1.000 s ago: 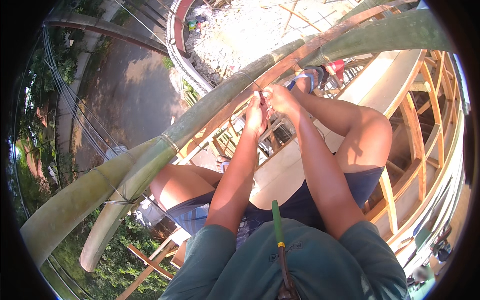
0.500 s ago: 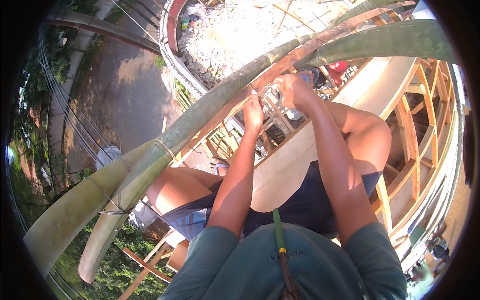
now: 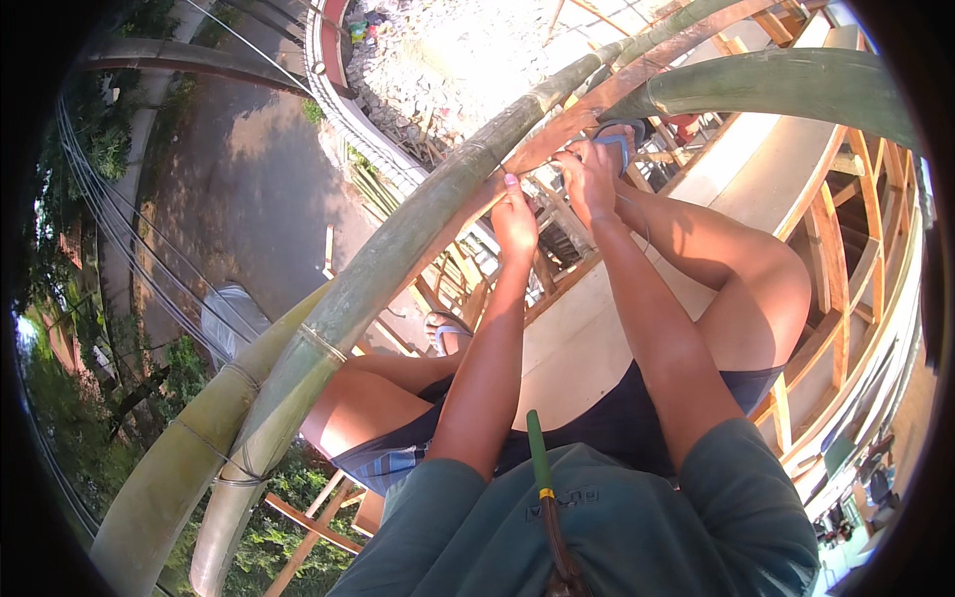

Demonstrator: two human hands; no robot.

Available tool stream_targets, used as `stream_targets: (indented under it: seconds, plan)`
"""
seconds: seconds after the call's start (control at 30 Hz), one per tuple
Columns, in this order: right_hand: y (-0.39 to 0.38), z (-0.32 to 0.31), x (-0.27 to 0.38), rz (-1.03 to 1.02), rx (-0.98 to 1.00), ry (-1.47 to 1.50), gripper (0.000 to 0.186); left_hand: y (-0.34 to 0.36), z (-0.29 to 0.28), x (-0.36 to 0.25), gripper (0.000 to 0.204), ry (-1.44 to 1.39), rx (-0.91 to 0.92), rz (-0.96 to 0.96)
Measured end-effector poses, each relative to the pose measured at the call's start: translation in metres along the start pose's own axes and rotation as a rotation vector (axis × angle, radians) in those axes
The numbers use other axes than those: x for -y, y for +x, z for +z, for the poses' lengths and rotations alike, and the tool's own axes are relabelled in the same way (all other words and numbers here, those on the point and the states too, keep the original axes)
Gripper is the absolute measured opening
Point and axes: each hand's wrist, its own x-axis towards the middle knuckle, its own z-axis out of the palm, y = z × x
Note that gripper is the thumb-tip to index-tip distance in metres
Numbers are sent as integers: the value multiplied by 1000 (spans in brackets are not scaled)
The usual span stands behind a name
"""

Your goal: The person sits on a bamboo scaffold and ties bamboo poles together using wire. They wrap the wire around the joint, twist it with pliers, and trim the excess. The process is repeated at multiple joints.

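A long green bamboo pole [image 3: 398, 234] runs diagonally in front of me, with a reddish wooden plank [image 3: 547, 141] along its near side. My left hand [image 3: 514, 224] is closed at the plank's lower edge, its thumb pointing up against the wood; the fingertips are hidden. Just right of it, my right hand [image 3: 589, 186] is closed in a pinch below the plank. A thin wire-like strand [image 3: 642, 224] trails beside my right wrist and seems to come from that hand. A green-handled tool [image 3: 540, 458] hangs at my chest.
Wire lashings [image 3: 323, 343] bind the bamboo at lower left. A thick bamboo [image 3: 776, 85] curves in from the right. I sit over a pale board [image 3: 587, 333], beside curved wooden framing [image 3: 831, 259]. Far below lie a road [image 3: 269, 189] and rubble [image 3: 428, 70]; cables [image 3: 129, 219] cross at left.
My right hand has drawn slightly right and down, away from the plank. The left hand remains at the plank's edge. The whole view has shifted a little.
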Motion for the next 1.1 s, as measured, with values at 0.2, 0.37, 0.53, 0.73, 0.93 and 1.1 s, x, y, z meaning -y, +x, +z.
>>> stream_targets:
  seconds: [0.2, 0.37, 0.53, 0.73, 0.93, 1.1]
  plan:
    - [1, 46, 6, 90, -106, 17, 13, -3, 0, 1, 70, 53, -12, 35]
    - [7, 73, 17, 409, -40, 44, 11, -3, 0, -5, 71, 80, -12, 13]
    - [7, 125, -14, 740, -124, 1438, 19, -9, 4, -15, 66, 72, 58, -26]
    - [17, 86, 7, 887, 238, 2065, 37, 0, 7, 16, 67, -1, -100, 114]
    - [2, 125, -35, 994, 263, 2112, 37, -7, 5, 10, 70, 62, 9, 125]
    - [3, 129, -30, 1059, 330, 2027, 34, -7, -8, 3, 68, 61, 68, 59]
